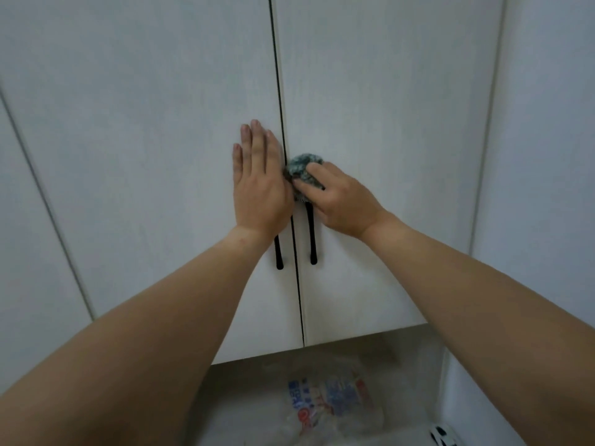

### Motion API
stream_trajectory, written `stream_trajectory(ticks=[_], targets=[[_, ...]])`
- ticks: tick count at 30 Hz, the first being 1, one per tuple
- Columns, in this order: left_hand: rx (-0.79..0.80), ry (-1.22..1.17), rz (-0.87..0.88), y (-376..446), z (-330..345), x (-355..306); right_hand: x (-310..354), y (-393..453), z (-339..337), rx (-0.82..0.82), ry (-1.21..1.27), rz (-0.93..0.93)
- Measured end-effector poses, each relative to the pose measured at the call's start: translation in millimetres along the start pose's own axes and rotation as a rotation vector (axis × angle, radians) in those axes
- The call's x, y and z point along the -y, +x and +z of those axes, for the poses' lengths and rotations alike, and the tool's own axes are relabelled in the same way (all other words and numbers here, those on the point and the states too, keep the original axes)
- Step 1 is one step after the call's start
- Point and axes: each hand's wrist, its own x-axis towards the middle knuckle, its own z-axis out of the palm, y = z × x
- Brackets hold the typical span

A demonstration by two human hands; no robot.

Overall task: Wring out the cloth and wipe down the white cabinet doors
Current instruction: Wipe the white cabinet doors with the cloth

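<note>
Wiping's on: right hand (pixel 341 201) bunches the cloth (pixel 302 172) against the right door (pixel 386 123), left hand (pixel 257 185) flat on the left door (pixel 145 140). Next, I'd say, sweep outward with firm pressure.

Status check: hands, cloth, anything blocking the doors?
Left hand flat on left door. Right hand presses cloth on right door. Nothing blocking.

Pale white side panels (pixel 547 156) flank the scene at 3 and 9 o'clock under soft, even light — at 6 o'clock, an open recess (pixel 244 397) holds a crumpled printed plastic bag (pixel 328 403).
</note>
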Motion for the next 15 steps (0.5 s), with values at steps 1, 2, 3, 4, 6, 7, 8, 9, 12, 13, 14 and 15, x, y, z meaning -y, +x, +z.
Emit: stream_trajectory(ticks=[1,2,3,4,6,7,8,9,12,13,14,15], targets=[[-0.009,-0.005,-0.011,-2.2,1.7,-3.2,-3.7,3.5,-1.0,0.004,-0.021,-0.016],[-0.011,-0.015,-0.027,-2.6,3.7,-8.0,-7.8,4.9,0.4,-0.016,-0.040,0.014],[-0.003,-0.023,-0.043,-3.1,5.0,-12.7,-9.0,3.6,2.7,-0.054,-0.046,0.104],[0.016,-0.031,-0.057,-3.9,6.4,-19.8,-8.8,-2.6,5.4,-0.102,-0.050,0.238],[0.055,-0.035,-0.066,-5.5,9.4,-34.2,-1.0,-20.3,13.1,-0.170,-0.063,0.496],[0.066,-0.036,-0.067,-6.5,11.5,-41.4,4.2,-29.9,16.7,-0.180,-0.085,0.544],[0.071,-0.042,-0.074,-7.6,14.1,-48.3,7.8,-39.0,19.2,-0.165,-0.099,0.507],[0.072,-0.051,-0.085,-8.8,17.0,-53.5,8.9,-45.6,18.3,-0.130,-0.106,0.400],[0.089,-0.039,-0.126,-10.9,24.6,-64.1,-17.6,-55.7,1.6,-0.070,-0.158,0.183],[0.095,-0.020,-0.141,-10.7,25.4,-65.1,-29.8,-58.2,-3.3,-0.092,-0.167,0.310],[0.102,-0.008,-0.154,-10.1,26.3,-68.1,-43.0,-63.2,-7.5,-0.149,-0.167,0.541],[0.106,-0.003,-0.159,-9.4,26.7,-72.3,-50.9,-67.4,-11.6,-0.223,-0.151,0.801]])
